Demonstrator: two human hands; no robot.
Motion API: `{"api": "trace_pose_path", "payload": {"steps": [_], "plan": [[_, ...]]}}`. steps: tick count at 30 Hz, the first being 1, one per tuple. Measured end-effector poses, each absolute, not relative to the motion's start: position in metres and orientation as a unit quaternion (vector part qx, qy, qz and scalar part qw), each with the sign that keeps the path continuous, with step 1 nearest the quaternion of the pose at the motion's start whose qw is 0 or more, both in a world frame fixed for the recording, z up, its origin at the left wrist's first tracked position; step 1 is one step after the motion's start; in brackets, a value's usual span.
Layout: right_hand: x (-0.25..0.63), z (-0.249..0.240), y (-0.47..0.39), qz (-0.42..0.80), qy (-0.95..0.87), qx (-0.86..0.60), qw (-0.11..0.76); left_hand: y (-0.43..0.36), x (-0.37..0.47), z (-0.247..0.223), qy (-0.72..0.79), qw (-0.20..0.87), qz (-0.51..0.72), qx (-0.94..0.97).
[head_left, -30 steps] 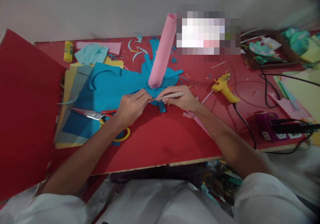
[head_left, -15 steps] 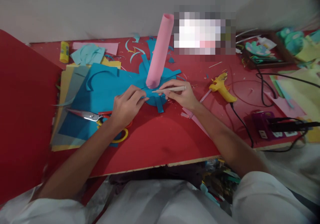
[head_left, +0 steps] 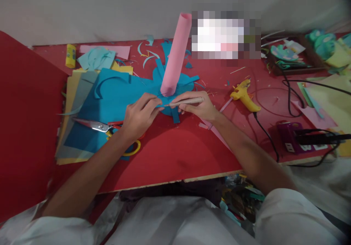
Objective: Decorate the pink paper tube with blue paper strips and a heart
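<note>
My right hand [head_left: 199, 106] grips a slim beige pen [head_left: 192, 100], its tip pointing left. Opposite it, my left hand [head_left: 142, 111] pinches a small blue paper strip [head_left: 160, 106], and the pen's tip is at or very close to it. Under and behind my fingers lies a blue paper cutout [head_left: 186, 81] with rounded lobes and strips across it. A pink paper tube [head_left: 177, 55] stands on this cutout, leaning right. Beneath my left forearm are scissors [head_left: 101, 126], with the handles partly hidden.
Stacked paper sheets [head_left: 82, 110] lie left, near a yellow glue stick [head_left: 70, 56]. To the right are a yellow glue gun [head_left: 244, 95] with its cord, a purple power box [head_left: 290, 137] and a dark tray [head_left: 309, 58] of craft pieces. A blurred patch hides the back.
The pen has shifted slightly down and left, bringing its tip to the blue strip at my left fingertips. Both hands stay closed, and the tube and cutout keep their places.
</note>
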State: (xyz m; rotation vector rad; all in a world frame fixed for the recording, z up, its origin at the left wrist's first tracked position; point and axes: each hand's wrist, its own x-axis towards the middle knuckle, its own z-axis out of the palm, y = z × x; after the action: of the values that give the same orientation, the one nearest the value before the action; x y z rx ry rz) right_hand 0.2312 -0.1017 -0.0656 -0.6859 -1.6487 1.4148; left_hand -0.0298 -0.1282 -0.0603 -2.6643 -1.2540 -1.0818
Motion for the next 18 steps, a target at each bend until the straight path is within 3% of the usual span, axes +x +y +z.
{"api": "trace_pose_path", "payload": {"steps": [18], "plan": [[0.2303, -0.0654, -0.1047, 0.6, -0.641, -0.265, 0.399, -0.1284, -0.0305, -0.0611, -0.34, 0.018, -0.362, -0.868]]}}
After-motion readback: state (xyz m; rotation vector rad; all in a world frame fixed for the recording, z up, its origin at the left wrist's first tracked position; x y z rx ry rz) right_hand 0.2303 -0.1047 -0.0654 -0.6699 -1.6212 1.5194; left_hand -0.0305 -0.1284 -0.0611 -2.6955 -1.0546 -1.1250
